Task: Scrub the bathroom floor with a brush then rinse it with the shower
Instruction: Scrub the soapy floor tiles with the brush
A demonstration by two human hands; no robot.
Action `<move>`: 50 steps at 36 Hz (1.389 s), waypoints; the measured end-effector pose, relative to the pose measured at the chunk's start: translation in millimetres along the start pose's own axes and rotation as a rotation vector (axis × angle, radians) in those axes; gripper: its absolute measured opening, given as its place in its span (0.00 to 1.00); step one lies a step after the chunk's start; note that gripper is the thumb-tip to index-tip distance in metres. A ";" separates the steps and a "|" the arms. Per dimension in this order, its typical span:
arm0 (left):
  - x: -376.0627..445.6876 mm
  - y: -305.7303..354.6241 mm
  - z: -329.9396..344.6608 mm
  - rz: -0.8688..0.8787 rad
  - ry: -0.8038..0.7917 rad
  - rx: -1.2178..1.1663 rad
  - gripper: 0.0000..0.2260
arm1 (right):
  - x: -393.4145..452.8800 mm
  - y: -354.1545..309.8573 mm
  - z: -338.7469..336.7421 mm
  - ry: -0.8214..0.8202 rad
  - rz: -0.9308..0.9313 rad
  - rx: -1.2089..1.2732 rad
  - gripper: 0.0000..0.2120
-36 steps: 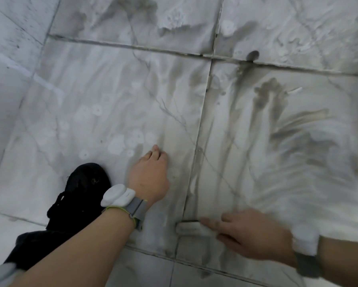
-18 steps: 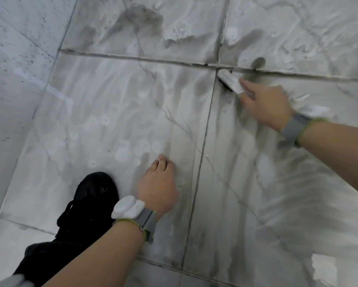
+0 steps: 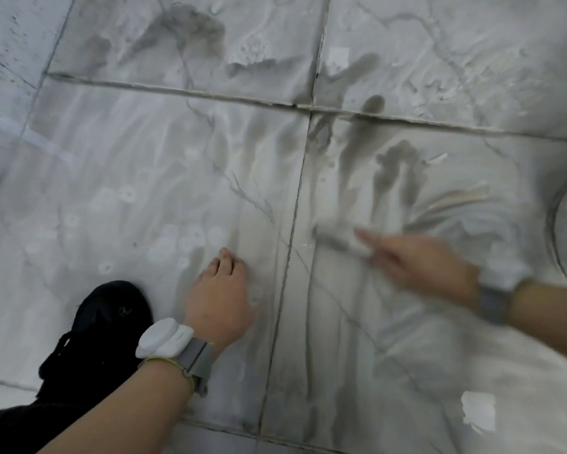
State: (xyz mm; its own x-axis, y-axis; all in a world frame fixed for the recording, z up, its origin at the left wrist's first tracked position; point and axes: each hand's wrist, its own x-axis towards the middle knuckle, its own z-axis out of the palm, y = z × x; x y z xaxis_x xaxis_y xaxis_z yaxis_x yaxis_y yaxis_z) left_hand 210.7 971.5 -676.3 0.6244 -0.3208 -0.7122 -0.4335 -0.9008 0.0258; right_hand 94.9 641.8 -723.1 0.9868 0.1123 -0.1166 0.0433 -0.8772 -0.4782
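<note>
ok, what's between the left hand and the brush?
Head view: only wet soapy floor tile and one grout line between left hand and brush.

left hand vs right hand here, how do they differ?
The left hand presses on the tile floor beside the black shoe and holds nothing; the right hand grips the white brush. The left hand is sharp, the right hand and brush are motion-blurred. The left hand sits on the left tile, the right hand over the streaked tile across the grout line. Both wear a grey wrist strap with a white unit.
</note>
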 end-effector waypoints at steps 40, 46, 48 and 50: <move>4.3 -1.8 -5.5 -0.003 -0.104 0.018 0.32 | -135.1 -32.8 -2.5 -0.225 0.100 -0.156 0.27; 2.0 3.0 -6.5 -0.006 -0.105 0.037 0.32 | -181.6 -13.8 20.2 -0.337 -0.251 -0.291 0.26; 2.1 3.0 -3.8 -0.008 -0.094 0.039 0.32 | -157.9 9.2 4.7 -0.299 -0.118 -0.284 0.30; 1.4 3.8 -2.9 -0.008 -0.086 0.051 0.32 | -121.0 29.3 -20.8 -0.200 0.166 -0.217 0.30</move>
State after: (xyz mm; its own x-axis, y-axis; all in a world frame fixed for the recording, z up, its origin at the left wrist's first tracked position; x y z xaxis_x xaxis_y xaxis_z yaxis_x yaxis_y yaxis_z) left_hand 211.9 966.8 -675.2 0.5704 -0.2854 -0.7702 -0.4630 -0.8863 -0.0145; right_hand -20.0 592.8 -704.9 0.9340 0.0297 -0.3560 -0.0624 -0.9677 -0.2443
